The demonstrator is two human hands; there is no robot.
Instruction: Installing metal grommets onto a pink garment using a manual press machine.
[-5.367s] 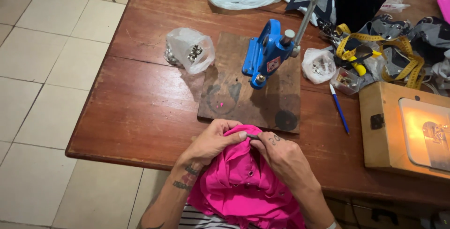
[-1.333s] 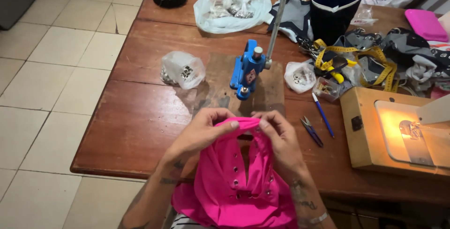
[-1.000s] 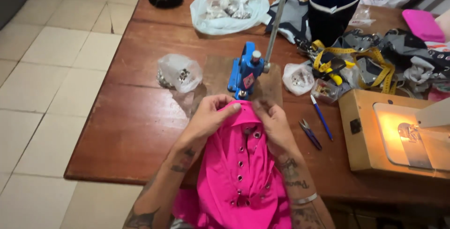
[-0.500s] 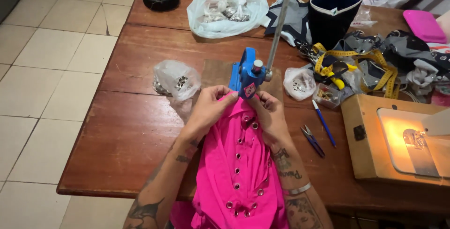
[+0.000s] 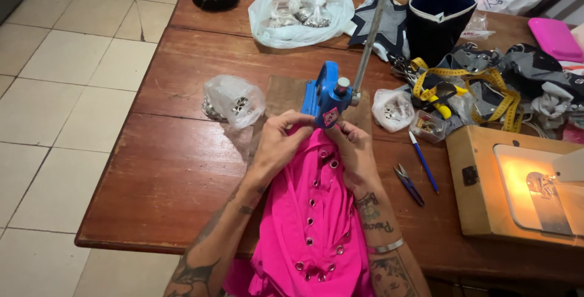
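Fingers (image 5: pixel 299 122) of both my hands pinch pink garment (image 5: pixel 313 224) edge, holding it under blue press (image 5: pixel 328 97) on worktop (image 5: pixel 176 169).

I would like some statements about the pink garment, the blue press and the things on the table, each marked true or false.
1. Both hands, the left hand and the right hand, hold the pink garment at the blue press. True.
2. The pink garment has a row of metal eyelets. True.
3. The blue pen lies left of the press. False: it lies right of the press, near the small snips.
4. The yellow measuring tape lies on the floor. False: it lies on the wooden table, among the grey things at the right.
5. A clear plastic bag lies left of the press. True.
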